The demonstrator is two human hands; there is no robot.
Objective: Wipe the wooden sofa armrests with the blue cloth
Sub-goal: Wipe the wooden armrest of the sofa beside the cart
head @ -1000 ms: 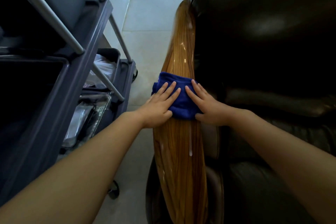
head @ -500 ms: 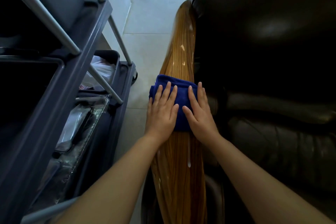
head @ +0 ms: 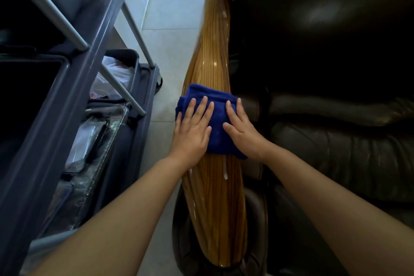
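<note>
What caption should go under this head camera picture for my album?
Both hands, left and right, press a blue cloth flat on the wooden armrest.

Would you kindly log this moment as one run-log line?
step: wiping | left hand: flat on blue cloth | right hand: flat on cloth | surface: wooden armrest | beside: cart

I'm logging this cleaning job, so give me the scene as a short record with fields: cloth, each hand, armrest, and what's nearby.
cloth: blue cloth, folded, lying across the top of the armrest
left hand: left hand flat on the cloth, fingers straight
right hand: right hand flat on the cloth, fingers straight
armrest: wooden armrest, glossy, with a pale streak just below the cloth
seat: dark leather sofa to the right
nearby: grey cart to the left
</note>
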